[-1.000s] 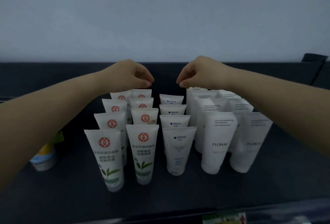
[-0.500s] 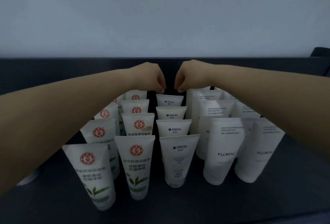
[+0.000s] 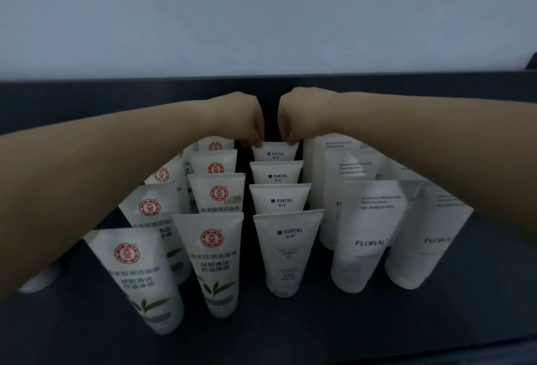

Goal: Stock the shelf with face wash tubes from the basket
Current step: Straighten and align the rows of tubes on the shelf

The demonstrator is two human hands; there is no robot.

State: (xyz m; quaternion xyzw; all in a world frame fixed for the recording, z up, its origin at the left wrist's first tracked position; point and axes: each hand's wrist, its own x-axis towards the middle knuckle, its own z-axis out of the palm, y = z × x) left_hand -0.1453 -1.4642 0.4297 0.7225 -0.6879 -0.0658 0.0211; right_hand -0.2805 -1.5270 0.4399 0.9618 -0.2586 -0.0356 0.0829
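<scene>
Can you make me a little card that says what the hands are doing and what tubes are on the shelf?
Left hand: pinches the top left corner of the back MANTING tube
Right hand: pinches its top right corner
Middle row: four MANTING tubes standing one behind another
Left side: red-logo tubes, two rows
Right side: FLORAL tubes
Under them: dark shelf

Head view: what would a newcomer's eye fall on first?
Two bare forearms reach in from both sides, and the left hand and right hand meet at the middle back, pinching the top corners of the back Manting tube. In front, white tubes stand upright in rows on the dark shelf: red-seal tubes left, Manting tubes centre, Floral tubes right.
</scene>
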